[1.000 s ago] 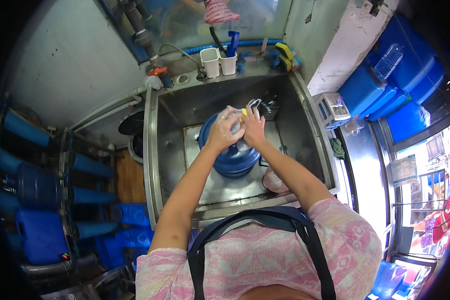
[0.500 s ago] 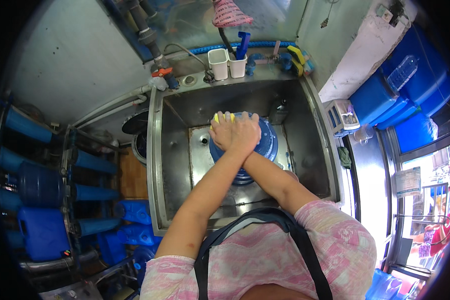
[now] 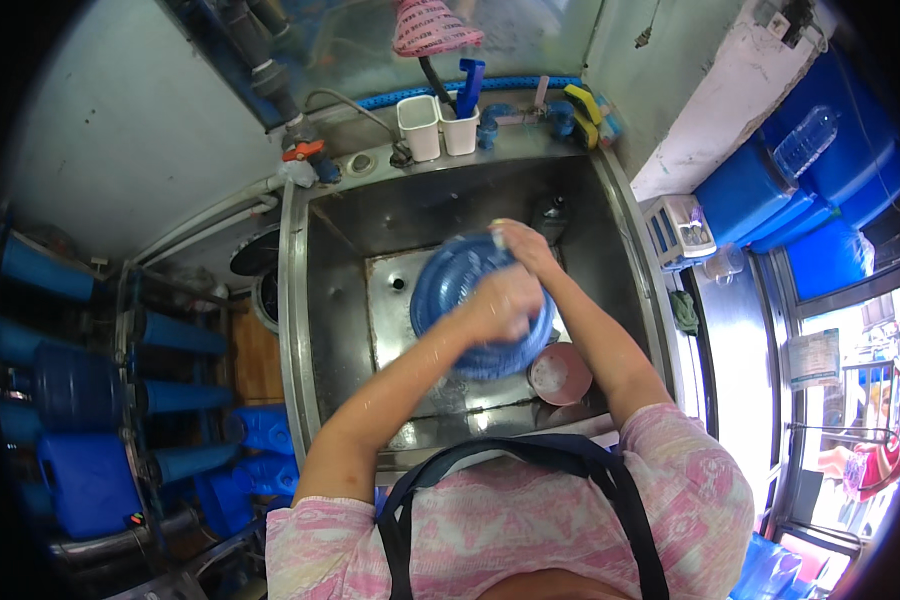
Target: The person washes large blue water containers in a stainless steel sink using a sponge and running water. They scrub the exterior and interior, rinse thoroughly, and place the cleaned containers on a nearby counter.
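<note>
A large blue water jug [image 3: 460, 275] with ridged sides sits in the metal sink [image 3: 345, 395]. My right hand [image 3: 523, 248] is at the jug's far right edge, its fingers closed around a small yellow sponge [image 3: 498, 226] that shows only in part. Over the jug's right side is my left hand [image 3: 505, 305], smeared by motion, so its fingers cannot be made out. A pink bowl [image 3: 560, 374] lies in the sink at the jug's near right, below my right forearm. In the far right corner stands a dark bottle [image 3: 551, 216].
Two white cups [image 3: 419, 128] stand on the back ledge, one holding a blue-handled brush [image 3: 469, 88]. Yellow sponges [image 3: 584, 112] sit by the blue pipe. An orange-handled valve [image 3: 303, 150] is at the back left. Blue containers [image 3: 88, 480] fill racks at left.
My hands were together on the jug's far side with my forearms crossed. They have since parted, left hand nearer, right hand further right. The jug looks more tilted and the bowl is uncovered.
</note>
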A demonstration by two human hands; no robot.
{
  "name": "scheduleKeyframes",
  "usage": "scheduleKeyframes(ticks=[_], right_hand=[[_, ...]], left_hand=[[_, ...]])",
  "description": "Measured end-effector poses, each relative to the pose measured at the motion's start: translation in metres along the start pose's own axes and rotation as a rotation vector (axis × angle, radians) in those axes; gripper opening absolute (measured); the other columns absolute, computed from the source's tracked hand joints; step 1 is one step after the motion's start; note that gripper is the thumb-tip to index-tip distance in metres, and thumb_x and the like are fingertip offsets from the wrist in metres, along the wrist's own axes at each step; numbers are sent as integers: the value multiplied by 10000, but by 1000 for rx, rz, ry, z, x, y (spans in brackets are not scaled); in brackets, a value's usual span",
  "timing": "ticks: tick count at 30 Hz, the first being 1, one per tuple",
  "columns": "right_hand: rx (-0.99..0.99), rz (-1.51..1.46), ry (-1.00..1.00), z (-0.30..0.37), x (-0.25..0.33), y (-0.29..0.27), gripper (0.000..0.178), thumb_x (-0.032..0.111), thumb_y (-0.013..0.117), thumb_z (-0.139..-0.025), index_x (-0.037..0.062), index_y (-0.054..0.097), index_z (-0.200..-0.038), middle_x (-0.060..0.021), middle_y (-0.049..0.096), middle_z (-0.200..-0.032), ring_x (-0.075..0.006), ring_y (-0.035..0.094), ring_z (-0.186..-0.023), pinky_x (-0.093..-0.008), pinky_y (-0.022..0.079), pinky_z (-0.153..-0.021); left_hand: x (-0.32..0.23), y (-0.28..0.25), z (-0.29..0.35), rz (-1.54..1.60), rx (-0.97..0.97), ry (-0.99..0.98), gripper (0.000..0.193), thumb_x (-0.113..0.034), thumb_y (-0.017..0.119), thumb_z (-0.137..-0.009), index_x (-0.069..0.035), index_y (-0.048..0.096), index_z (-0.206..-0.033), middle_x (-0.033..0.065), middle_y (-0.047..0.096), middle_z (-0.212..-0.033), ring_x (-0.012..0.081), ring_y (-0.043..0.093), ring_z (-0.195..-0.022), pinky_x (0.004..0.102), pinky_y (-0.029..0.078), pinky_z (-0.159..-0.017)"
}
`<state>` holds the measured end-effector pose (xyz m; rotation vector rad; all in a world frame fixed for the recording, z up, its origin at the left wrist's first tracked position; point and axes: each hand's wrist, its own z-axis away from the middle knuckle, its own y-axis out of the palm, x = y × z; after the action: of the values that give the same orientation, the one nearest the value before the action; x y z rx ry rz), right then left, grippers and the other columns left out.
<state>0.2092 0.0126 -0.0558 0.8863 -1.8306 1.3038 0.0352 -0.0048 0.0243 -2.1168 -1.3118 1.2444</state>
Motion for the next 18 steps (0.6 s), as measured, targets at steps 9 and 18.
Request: scheduleKeyframes(ticks=[9,18], right_hand=[[1466,131,-786,40,141,89,164,249,705,-845,110,789,-871,-104,741,-1016,-280,692,-945,-372,562,-786],[-89,8,-340,85,63,63,325,158,617,-924,85,664,-1237,-119,631,-1338,-367,523,-1323,-438,456,-1057]], left_hand=[[-91,9,66,40,84,60,231,-99,730,-646,-84,622,-850,63,613,-904,291,620,-900,408,535,-780],[-33,-21,44,-630,-582,-524,264,-89,733,-716,-66,641,-962,157,629,-1039,376,605,-878,441,532,-807]])
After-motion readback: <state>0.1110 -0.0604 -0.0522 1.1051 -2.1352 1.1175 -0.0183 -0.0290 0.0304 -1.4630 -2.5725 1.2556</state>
